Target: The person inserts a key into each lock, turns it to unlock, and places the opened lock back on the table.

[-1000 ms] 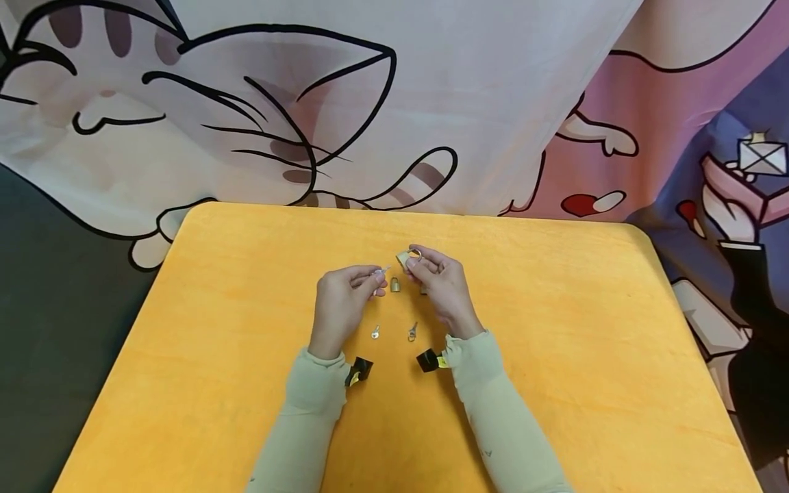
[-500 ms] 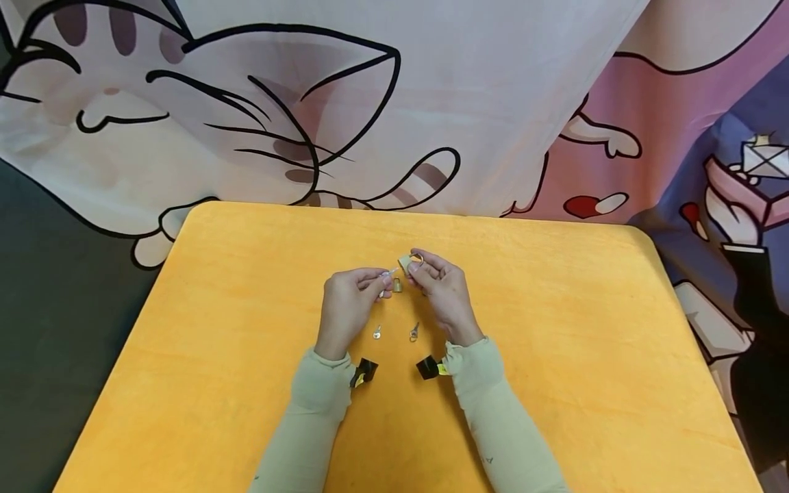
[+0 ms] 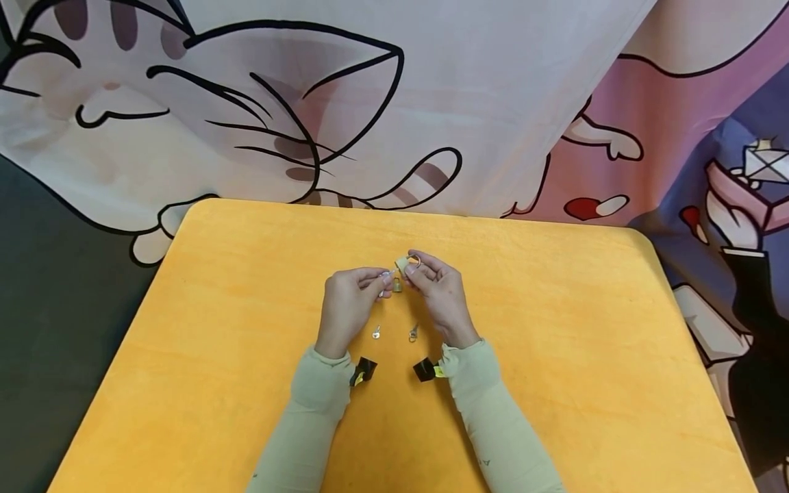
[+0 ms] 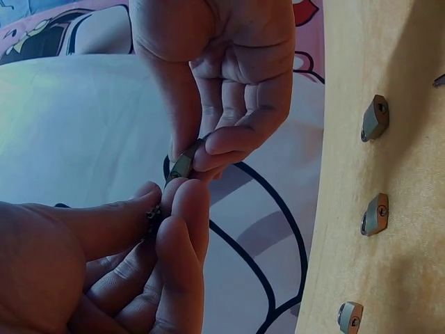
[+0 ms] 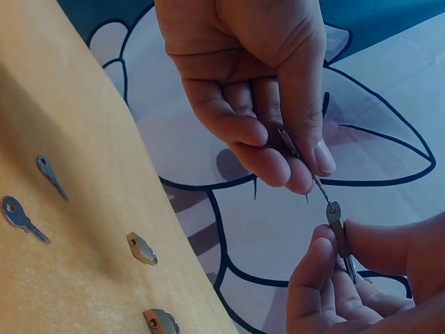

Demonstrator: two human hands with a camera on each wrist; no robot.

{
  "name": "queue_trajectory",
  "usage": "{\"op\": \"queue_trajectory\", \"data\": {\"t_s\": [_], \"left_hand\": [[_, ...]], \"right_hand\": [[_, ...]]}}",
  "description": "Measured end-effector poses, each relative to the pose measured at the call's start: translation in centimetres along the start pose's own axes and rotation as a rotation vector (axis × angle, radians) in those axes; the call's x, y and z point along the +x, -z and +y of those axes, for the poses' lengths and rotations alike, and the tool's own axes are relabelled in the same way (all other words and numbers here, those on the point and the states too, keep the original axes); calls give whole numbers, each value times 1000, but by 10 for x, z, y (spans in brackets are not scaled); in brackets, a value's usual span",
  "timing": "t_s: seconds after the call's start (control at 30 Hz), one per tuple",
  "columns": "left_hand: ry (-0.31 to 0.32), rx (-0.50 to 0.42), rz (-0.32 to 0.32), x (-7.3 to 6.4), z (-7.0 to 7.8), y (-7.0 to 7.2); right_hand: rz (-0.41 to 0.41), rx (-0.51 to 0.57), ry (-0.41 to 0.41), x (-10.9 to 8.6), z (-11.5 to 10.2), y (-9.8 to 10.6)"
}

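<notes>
My left hand (image 3: 350, 301) pinches a small silver key (image 5: 321, 189) between thumb and fingers, its blade pointing at my right hand. My right hand (image 3: 445, 296) holds a brass padlock (image 3: 402, 265) by its shackle side, with the keyhole end turned toward the key. In the right wrist view the key's tip meets the padlock's keyhole end; how far in it sits cannot be told. Both hands are raised above the table. Below them lies another padlock (image 3: 397, 285). Two loose keys, one on the left (image 3: 377, 333) and one on the right (image 3: 413, 333), lie nearer the person.
In the left wrist view, three padlocks lie in a row on the table: an upper one (image 4: 376, 117), a middle one (image 4: 376, 214) and a lower one (image 4: 352, 318). The yellow table (image 3: 246, 287) ends at a cartoon-printed cloth (image 3: 493, 103) behind it.
The left hand has moved slightly right with the key, toward the padlock. The right hand has lowered a little, and the gap between key and padlock has narrowed.
</notes>
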State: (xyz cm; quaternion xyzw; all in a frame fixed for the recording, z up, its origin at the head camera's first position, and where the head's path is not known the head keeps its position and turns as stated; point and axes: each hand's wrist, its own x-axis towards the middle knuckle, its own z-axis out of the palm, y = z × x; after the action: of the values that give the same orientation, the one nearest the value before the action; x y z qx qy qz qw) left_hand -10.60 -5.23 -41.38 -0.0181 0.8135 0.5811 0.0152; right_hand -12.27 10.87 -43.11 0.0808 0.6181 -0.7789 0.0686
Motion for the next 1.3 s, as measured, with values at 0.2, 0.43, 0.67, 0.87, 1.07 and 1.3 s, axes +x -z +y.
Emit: {"op": "queue_trajectory", "data": {"t_s": [0.2,0.43,0.67,0.87,1.07,1.3], "left_hand": [[-20,13,4,-1,-1,-2],[-48,35,-2,-1,-2,-1],[-32,25,-4,-1,-2,-3],[-27,57,8,-1,-2,-4],[-34,85,16,0,-2,-5],[-34,99,14,0,-2,-7]], "right_hand": [[-3,-5,4,-1,0,-1],[-14,-14,20,-1,3,-1],[-10,-43,37,-1,4,0],[-11,-71,42,-1,6,1],[-10,-83,42,-1,7,2],[-8,-97,39,0,6,2]]}}
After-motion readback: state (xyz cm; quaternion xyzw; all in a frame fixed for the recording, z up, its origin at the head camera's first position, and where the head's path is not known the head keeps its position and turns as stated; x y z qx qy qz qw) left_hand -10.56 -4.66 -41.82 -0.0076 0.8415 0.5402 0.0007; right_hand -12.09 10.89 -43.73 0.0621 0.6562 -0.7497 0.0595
